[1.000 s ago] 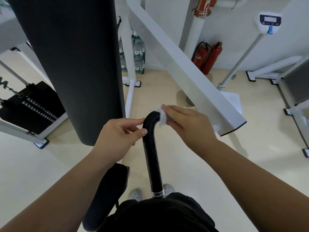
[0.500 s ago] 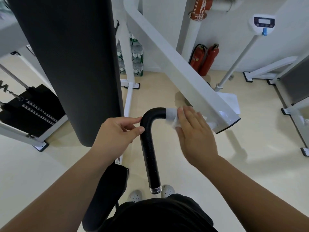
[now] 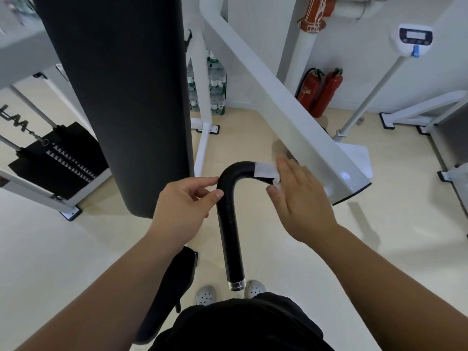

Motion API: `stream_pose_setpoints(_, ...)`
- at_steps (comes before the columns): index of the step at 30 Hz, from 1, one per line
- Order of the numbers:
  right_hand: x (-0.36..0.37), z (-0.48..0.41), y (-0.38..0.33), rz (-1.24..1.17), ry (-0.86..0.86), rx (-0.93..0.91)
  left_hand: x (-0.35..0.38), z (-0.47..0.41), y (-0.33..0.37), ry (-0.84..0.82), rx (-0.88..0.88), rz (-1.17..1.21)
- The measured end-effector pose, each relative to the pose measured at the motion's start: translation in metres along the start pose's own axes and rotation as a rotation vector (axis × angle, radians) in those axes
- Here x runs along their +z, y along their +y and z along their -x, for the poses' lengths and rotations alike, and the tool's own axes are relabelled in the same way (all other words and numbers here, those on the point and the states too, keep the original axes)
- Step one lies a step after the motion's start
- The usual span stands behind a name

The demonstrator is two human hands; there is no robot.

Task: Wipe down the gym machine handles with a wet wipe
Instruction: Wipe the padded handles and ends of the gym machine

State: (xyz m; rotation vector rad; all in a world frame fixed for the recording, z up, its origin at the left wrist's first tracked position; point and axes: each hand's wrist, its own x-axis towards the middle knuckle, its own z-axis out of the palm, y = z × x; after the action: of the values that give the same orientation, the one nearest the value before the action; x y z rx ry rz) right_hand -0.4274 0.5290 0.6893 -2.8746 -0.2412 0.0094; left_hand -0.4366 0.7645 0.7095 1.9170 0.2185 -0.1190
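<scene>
A black curved machine handle (image 3: 229,224) runs from near my waist up to a bend, then turns right toward the white frame. A white wet wipe (image 3: 264,171) is wrapped over its horizontal part just past the bend. My right hand (image 3: 301,198) holds the wipe on the bar, fingers lying over the top and thumb underneath. My left hand (image 3: 184,203) touches the left side of the bend with thumb and index fingertips, its other fingers loosely curled.
A tall black back pad (image 3: 121,97) stands right of the weight stack (image 3: 58,160). A slanted white frame beam (image 3: 278,105) ends just past my right hand. Two red fire extinguishers (image 3: 319,91) and a scale post (image 3: 367,97) stand behind. A black seat (image 3: 172,287) is below.
My right hand has slid the wipe from the bend rightward along the horizontal part of the handle. My left hand has stayed at the bend.
</scene>
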Motion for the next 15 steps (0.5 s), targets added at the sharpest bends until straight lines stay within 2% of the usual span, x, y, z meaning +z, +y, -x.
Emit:
stream_pose_setpoints(2,-0.003,-0.004,-0.01,0.016,-0.014,-0.015,0.002,0.0,0.0,0.009,-0.011,0.011)
stream_pose_setpoints(7,-0.003,-0.01,-0.063,0.095,-0.063,-0.297,0.003,0.003,0.0,0.019,-0.046,0.066)
stream_pose_setpoints(11,-0.003,-0.009,-0.05,0.152,-0.069,-0.462,0.009,0.016,0.004,0.061,-0.032,0.048)
stream_pose_setpoints(15,-0.01,-0.009,-0.013,0.143,-0.099,-0.404,0.014,0.028,0.0,0.1,-0.105,0.102)
